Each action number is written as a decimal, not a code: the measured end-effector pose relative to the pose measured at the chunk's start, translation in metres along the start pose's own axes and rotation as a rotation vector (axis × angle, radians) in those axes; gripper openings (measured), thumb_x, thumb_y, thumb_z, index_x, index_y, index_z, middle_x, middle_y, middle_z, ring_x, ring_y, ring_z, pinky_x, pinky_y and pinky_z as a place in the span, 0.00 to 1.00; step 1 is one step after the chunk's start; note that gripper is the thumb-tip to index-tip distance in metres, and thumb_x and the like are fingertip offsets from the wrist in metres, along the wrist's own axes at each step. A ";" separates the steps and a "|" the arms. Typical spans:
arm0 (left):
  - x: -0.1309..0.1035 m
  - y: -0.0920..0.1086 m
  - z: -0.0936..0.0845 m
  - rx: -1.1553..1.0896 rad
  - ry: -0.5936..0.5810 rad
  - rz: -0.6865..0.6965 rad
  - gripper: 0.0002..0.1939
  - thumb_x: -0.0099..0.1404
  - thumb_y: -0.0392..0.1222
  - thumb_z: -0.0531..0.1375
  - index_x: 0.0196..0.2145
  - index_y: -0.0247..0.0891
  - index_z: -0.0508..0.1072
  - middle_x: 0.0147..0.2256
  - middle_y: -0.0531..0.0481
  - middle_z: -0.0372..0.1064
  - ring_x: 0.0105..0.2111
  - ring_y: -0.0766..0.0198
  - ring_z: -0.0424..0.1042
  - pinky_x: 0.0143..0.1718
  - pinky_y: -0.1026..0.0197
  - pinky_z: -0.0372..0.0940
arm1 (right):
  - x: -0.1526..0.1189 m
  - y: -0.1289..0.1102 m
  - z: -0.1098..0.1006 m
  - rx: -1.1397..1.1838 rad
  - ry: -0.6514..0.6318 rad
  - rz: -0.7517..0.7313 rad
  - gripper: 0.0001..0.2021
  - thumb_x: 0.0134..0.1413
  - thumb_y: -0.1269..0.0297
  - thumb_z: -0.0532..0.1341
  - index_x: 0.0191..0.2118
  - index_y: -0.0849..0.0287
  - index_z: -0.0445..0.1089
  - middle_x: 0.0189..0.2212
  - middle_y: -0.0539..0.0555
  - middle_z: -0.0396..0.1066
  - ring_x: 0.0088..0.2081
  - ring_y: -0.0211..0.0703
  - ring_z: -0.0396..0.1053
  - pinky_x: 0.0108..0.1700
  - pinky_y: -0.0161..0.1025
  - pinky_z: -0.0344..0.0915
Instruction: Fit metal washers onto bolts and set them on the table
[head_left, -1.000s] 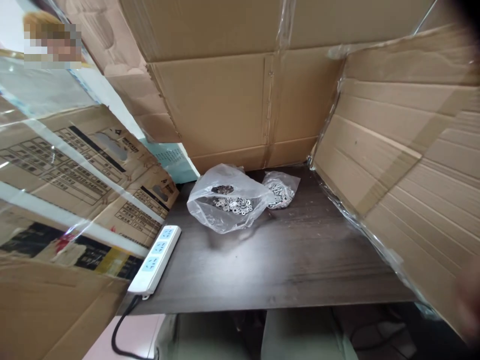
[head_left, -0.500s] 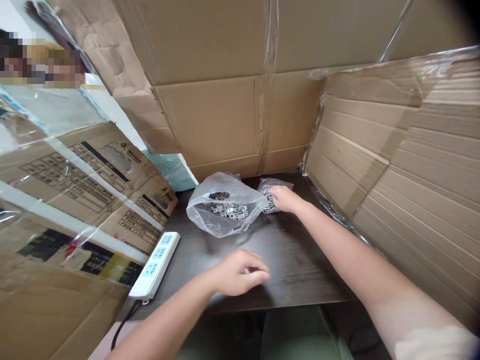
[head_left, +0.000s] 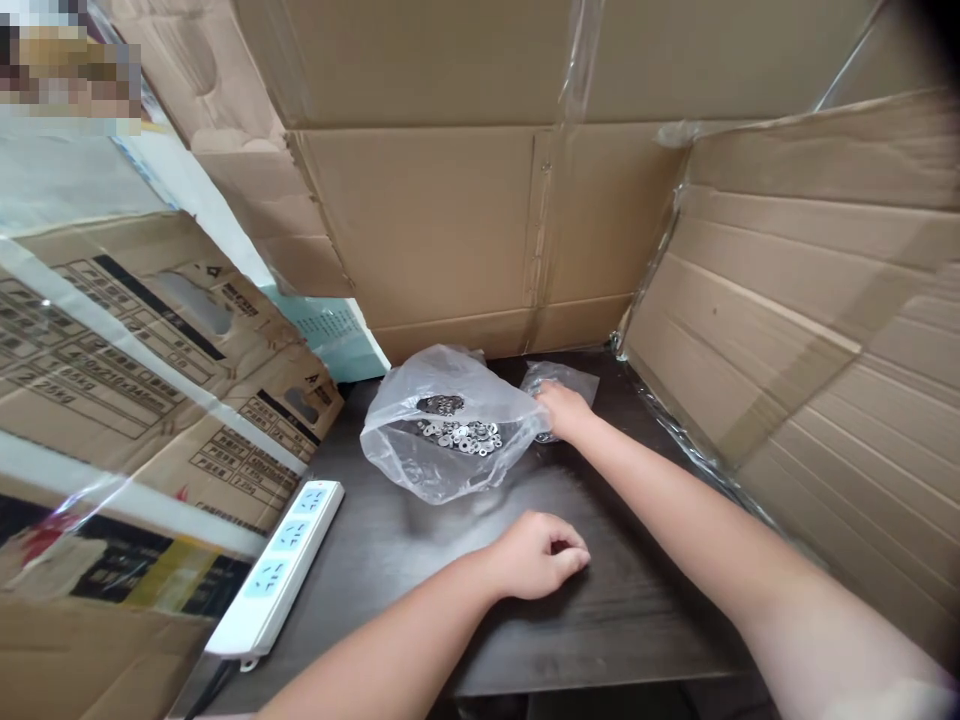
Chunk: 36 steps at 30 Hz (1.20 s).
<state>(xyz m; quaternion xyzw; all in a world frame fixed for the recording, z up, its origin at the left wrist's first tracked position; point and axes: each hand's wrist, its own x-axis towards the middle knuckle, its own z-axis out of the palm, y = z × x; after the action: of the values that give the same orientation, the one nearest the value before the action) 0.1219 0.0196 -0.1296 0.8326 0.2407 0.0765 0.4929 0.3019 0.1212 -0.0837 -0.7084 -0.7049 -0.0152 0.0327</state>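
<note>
Cardboard walls [head_left: 450,220] stand on the far, left and right sides, taped with clear film, so the dark counter [head_left: 420,570] becomes a small boxed-in bay that keeps loose parts from straying. A white power strip [head_left: 281,570] lies along the left edge, pushed against the cardboard and out of the working area. At the far middle sits the large clear bag [head_left: 442,425], slumped open with a heap of small metal washers pooled in its lowest fold. Just right of it, touching, lies the small clear bag [head_left: 566,385], also holding metal bits. The right hand [head_left: 562,410] reaches far across and rests on this small bag – its grip is curled over the plastic, though whether it has pinched anything I cannot tell. The left hand [head_left: 540,555] lies near, fingers loosely curled on the bare counter – holding nothing visible.
</note>
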 end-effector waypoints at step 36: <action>-0.013 0.013 -0.049 0.162 1.032 0.633 0.13 0.51 0.25 0.61 0.37 0.30 0.72 0.31 0.48 0.71 0.30 0.75 0.69 0.32 0.71 0.69 | -0.092 -0.046 -0.011 1.715 -0.179 0.149 0.19 0.51 0.51 0.61 0.33 0.65 0.60 0.26 0.50 0.65 0.25 0.28 0.66 0.29 0.29 0.66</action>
<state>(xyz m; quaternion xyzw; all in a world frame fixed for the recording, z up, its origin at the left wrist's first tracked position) 0.0967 0.0463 -0.0922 0.7541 0.1942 0.5943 0.2010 0.2557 0.0292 -0.0778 -0.4821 -0.4246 0.5798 0.5011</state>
